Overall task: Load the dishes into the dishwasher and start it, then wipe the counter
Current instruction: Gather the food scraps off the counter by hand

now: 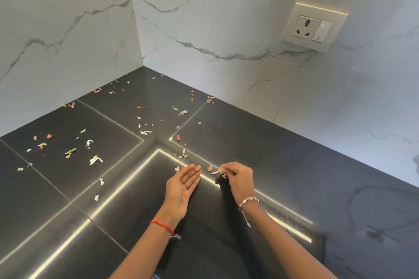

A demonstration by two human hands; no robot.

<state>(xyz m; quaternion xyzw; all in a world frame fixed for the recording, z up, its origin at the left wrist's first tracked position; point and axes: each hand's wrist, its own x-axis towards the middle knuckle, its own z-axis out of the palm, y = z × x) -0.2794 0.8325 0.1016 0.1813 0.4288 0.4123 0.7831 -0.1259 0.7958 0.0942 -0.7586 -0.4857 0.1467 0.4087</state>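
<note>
Left hand point(181, 184) lies flat-palmed; right hand point(240, 179) pinches papery scraps point(216, 171) over glossy counter point(294, 165).

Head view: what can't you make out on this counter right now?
All head view.
- Right hand: fingertips motion-blurred; how many scraps it pinches is unclear.
- Corner scraps: too small to identify.
- Counter: front edge cut off by the frame's bottom.
- Dishwasher, dishes: outside the frame.

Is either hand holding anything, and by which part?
The right hand pinches a whitish scrap by one end between its fingertips. The left hand lies open, palm up, and holds nothing.
</note>
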